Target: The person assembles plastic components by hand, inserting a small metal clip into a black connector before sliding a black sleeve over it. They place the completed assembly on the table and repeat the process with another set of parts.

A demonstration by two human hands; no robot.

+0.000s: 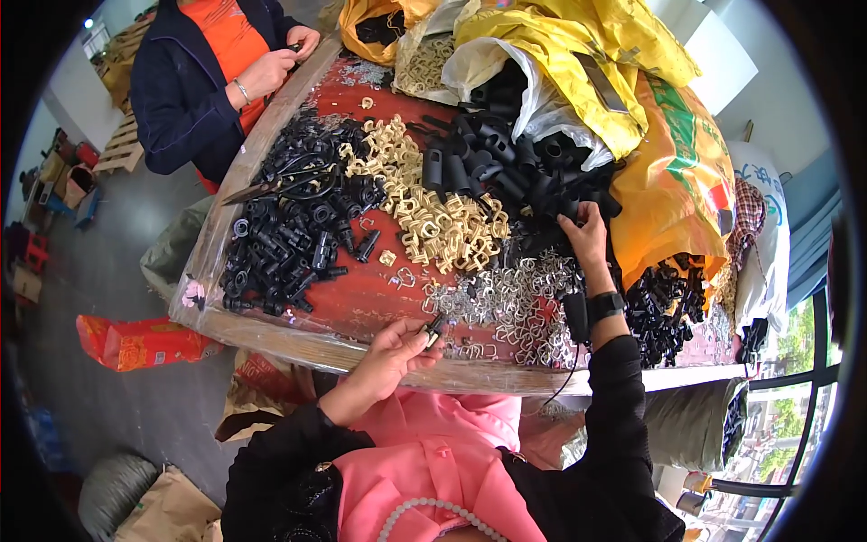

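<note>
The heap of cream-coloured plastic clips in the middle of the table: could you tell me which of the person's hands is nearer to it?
Right. The right hand reaches into black plastic parts just beside the heap of cream-coloured plastic clips; the left hand is near the table's front edge, pinching a small black part.

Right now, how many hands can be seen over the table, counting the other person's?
4. The wearer's left hand holds a small black part at the near edge; the right hand reaches into the black parts pile. The other person's two hands work together at the far corner.

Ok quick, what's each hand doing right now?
Left hand: closed on a small black part.
Right hand: reaching into the black parts pile; grip cannot be told.
</note>
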